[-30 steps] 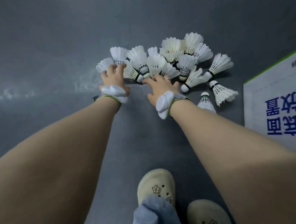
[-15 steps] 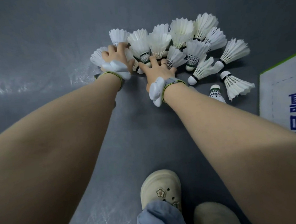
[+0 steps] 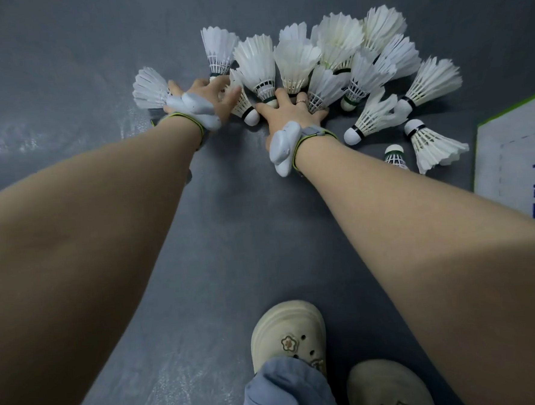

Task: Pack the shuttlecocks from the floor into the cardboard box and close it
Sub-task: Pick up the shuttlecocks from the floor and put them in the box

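Several white feather shuttlecocks (image 3: 338,57) lie bunched in a pile on the grey floor, far centre. My left hand (image 3: 205,95) reaches into the pile's left side, fingers stretched out among the feathers, with one shuttlecock (image 3: 149,89) fanned out just left of the wrist. My right hand (image 3: 287,110) lies spread over the cork bases in the middle of the pile, fingers straight and touching them. Three more shuttlecocks (image 3: 431,143) lie apart at the right. A white panel with blue print and a green edge (image 3: 513,143), at the right border, is all I see of a box.
My two feet in cream clogs (image 3: 288,335) stand at the bottom centre, with a blue trouser leg (image 3: 284,392) above one. The grey floor (image 3: 64,74) stretches bare to the left and behind the pile. Both wrists carry white strapped devices.
Both hands have pushed further into the pile, and the shuttlecocks now sit tighter together. The view has shifted, so the printed panel sits further right.
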A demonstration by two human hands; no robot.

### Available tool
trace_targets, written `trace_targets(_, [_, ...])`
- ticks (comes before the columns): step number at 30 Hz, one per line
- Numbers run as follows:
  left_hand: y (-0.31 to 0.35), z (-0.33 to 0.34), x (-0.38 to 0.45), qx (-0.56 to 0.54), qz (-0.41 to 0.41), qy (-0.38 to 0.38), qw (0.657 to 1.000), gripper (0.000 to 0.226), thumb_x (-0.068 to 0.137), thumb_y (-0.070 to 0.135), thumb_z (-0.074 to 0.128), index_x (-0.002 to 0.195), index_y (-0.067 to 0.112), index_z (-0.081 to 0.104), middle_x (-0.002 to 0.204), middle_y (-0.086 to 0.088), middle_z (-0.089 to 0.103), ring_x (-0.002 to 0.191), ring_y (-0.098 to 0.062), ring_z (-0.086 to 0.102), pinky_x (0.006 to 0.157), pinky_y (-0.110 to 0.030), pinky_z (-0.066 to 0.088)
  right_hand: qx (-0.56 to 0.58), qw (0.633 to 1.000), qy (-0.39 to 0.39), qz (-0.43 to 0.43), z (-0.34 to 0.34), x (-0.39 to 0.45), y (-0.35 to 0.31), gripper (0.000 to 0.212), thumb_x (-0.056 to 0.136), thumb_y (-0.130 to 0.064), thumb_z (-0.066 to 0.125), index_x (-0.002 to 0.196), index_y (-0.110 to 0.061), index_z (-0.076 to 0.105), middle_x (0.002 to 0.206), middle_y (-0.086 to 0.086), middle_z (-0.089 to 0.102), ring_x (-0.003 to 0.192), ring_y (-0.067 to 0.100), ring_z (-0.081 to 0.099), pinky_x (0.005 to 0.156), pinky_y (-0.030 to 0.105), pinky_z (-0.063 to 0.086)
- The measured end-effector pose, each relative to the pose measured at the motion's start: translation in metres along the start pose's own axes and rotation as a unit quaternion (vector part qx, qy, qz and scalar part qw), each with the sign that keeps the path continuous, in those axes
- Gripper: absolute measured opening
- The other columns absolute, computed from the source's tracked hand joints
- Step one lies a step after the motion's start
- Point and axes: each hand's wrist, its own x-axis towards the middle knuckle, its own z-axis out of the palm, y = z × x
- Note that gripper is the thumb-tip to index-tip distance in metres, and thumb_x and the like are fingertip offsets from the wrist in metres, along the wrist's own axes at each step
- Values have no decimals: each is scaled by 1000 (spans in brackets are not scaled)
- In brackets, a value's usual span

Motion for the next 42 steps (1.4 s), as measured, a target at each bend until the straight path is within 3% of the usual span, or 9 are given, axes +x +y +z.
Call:
trace_targets(3, [-1,3,0,7,9,-3,1000,59,91,56,7,141,31,27,152,-6,26,144,-33,14,116,-55,2,-9,1000,15,-1,3,-3,2,52,85,-13,45,130,-37,42,146,6,21,135,42,17,98,73,20])
trace_targets(5, [-2,3,-7,-29,-14,24,999,59,93,56,3,139,31,31,149,-8,32,142,-36,17,114,-54,12,-16,1000,22,4,3,-4,1,49,87,-11,44,129,-36,44,147,6,20,134,41,18,99,72,21])
trace_targets(7, [-3,3,-15,-37,-34,54,997,51,97,46,11,142,31,28,144,-12,37,136,-38,21,108,-53,22,-20,999,28,9,3,-5,0,45,90,-11,42,129,-33,46,146,6,21,134,40,18,99,71,22])
trace_targets(11, [-8,7,-26,-21,-18,68,997,51,98,22,26,148,21,17,140,-21,37,130,-41,26,108,-49,26,-18,999,41,14,5,-9,-1,41,92,-12,41,128,-30,49,147,5,21,134,40,18,99,71,24])
trace_targets(14, [-9,10,-32,-35,0,87,996,45,100,24,25,145,22,27,142,-17,36,132,-38,25,106,-50,26,-23,998,48,18,9,-13,-1,40,93,-14,42,129,-30,50,147,6,21,134,39,19,99,69,26])
trace_targets(21, [-2,0,-35,18,1,45,999,49,101,38,13,148,25,19,145,-21,32,135,-38,26,110,-47,22,-14,999,47,16,13,-18,3,39,92,-13,44,126,-30,51,146,5,22,133,39,20,99,68,26])
trace_targets(28, [1,-3,-43,112,37,51,992,64,95,16,39,150,10,6,136,-26,42,124,-42,36,104,-41,27,16,999,39,21,1,-28,2,40,89,-13,45,124,-31,54,142,4,25,130,38,21,97,64,30])
trace_targets(37, [-1,-34,-86,114,-4,104,988,41,99,17,32,139,11,34,125,-23,52,118,-37,42,99,-39,31,55,998,17,38,-5,-80,0,43,80,-11,52,118,-29,61,138,4,28,127,35,23,94,52,33])
trace_targets(42, [2,-58,-136,76,37,156,984,29,99,19,33,121,18,51,115,-20,56,108,-35,46,93,-37,33,63,997,21,46,-30,-125,-13,42,78,-12,51,113,-32,61,132,5,30,127,35,23,93,51,33])
